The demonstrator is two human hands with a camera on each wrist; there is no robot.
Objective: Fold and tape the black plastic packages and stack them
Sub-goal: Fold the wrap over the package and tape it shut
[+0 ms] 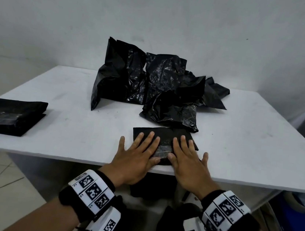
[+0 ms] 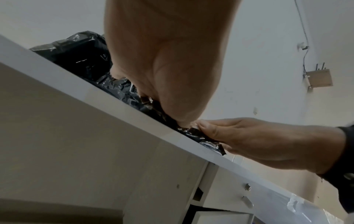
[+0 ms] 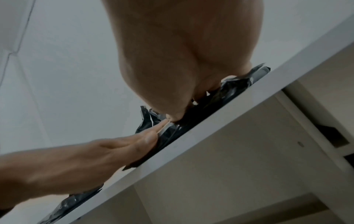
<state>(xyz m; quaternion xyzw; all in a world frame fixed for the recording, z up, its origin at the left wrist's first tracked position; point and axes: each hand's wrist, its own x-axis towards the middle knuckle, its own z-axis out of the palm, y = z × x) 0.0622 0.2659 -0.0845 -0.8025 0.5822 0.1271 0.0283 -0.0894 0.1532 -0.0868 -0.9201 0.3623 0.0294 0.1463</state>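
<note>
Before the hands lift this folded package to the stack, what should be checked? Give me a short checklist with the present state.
1. Left hand flat on the folded package: ok.
2. Right hand flat on it: ok.
3. Tape strip lies across the fold: ok.
4. Tape ends stuck down: cannot tell.
5. Stack of folded packages at table's left, apart from the hands: ok.
6. Unfolded bags touching the package: cannot tell.

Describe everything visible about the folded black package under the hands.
The folded package is a flat, roughly rectangular pad of black plastic film, lying at the near edge of the white table. A strip of clear, shiny tape crosses its near part. The left hand and right hand press flat on it, fingers straight and spread.
</note>
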